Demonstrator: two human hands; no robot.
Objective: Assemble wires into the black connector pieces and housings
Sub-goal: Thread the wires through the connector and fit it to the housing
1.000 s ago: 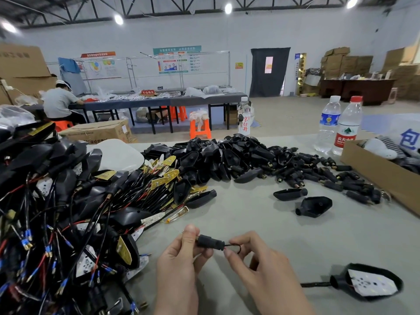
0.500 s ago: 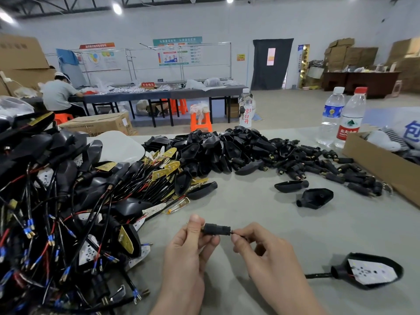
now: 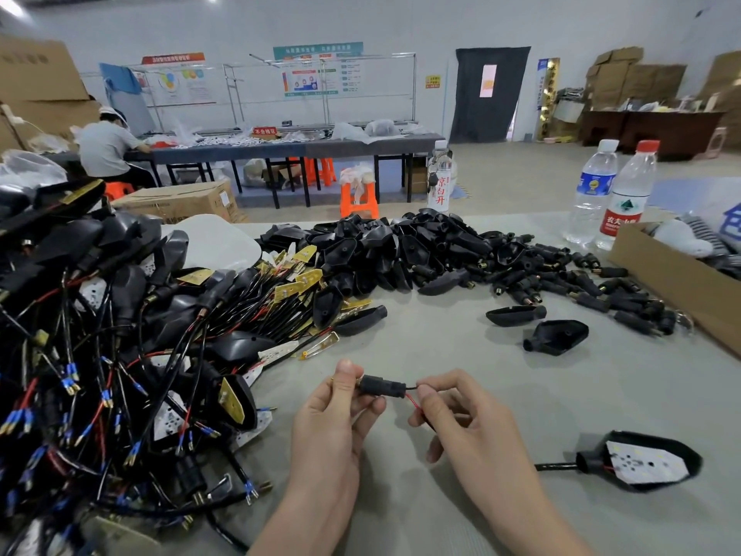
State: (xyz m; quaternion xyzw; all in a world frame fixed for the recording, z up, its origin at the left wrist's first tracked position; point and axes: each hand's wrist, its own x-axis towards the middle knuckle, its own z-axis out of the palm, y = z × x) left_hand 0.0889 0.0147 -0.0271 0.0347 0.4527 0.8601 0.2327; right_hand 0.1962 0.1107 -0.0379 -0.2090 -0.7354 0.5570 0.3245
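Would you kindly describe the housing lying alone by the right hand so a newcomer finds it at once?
On the grey table, look right of the right hand. A black housing lies there alone; unlike the empty shells further back, it holds a white board and trails a cable.

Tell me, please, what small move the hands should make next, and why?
Probably draw the thin red and black wires rightward with the right hand, since they leave the small black cylindrical connector piece slack, while the left hand pinches that piece steady.

Blue-labelled bottle point(image 3: 592, 194) and red-capped bottle point(image 3: 626, 200) stand beside a cardboard box point(image 3: 675, 284).
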